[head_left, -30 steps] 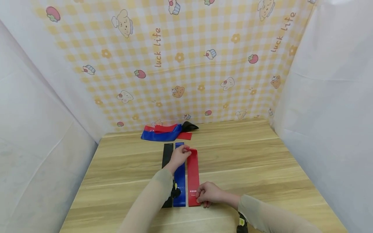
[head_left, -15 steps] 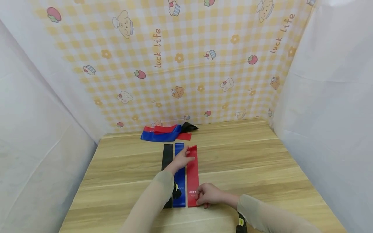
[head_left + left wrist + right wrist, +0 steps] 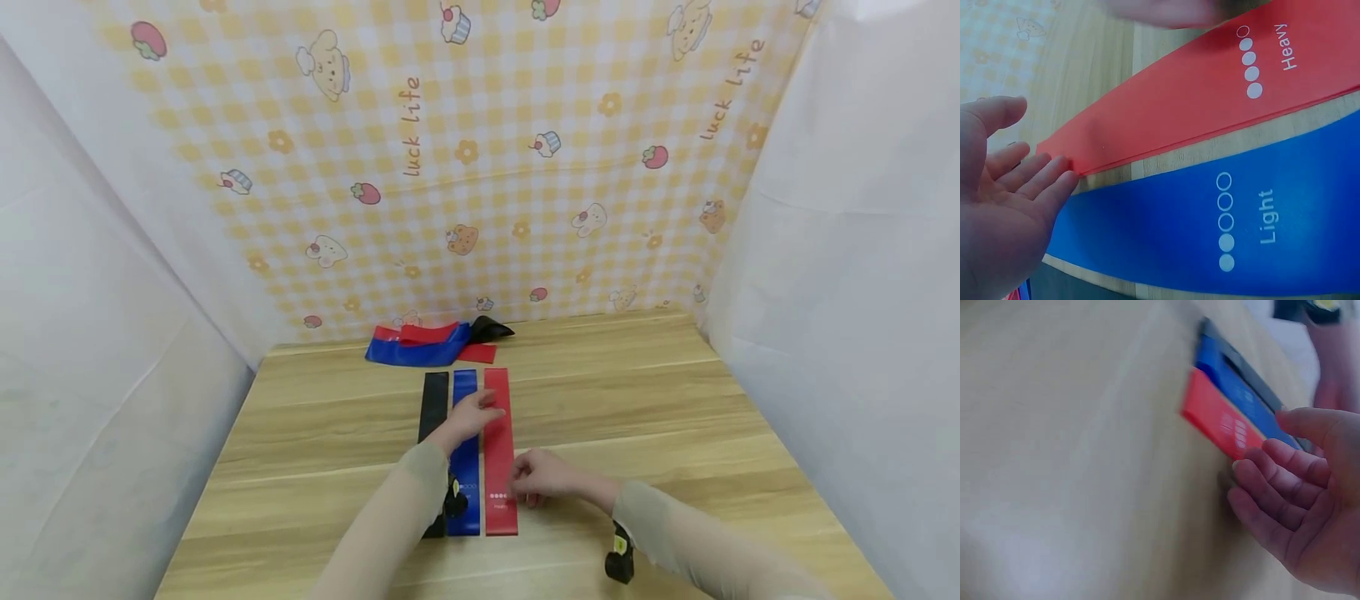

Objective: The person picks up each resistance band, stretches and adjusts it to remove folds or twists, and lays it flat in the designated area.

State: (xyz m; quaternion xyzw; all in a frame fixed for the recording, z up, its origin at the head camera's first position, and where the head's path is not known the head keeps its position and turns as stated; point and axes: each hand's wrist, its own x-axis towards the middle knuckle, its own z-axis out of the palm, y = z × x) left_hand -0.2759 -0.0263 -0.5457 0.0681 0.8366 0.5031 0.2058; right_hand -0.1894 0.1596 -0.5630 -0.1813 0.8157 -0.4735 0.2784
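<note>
A red resistance band point(image 3: 498, 450) lies flat and straight, printed "Heavy" near its close end. To its left, side by side, are a blue resistance band point(image 3: 1147, 231) marked "Light" and a black band point(image 3: 433, 408). My left hand point(image 3: 470, 414) hovers across the blue band, fingers extended over the far part of the red one and holding nothing. At the red band's right edge, near the printed dots, is my right hand point(image 3: 546, 473). In the right wrist view its fingers point(image 3: 1269, 494) are loosely bent, with nothing in them.
Toward the table's back edge, a loose pile of more bands point(image 3: 416, 353) in blue, red and black lies folded together. A checked cloth point(image 3: 465, 192) hangs behind the wooden table point(image 3: 637, 400), with white sheets at both sides.
The red band's far end, earlier raised under my left fingers, now lies flat. My left hand has released it, and my right hand has lifted off the near corner and shifted slightly away from me.
</note>
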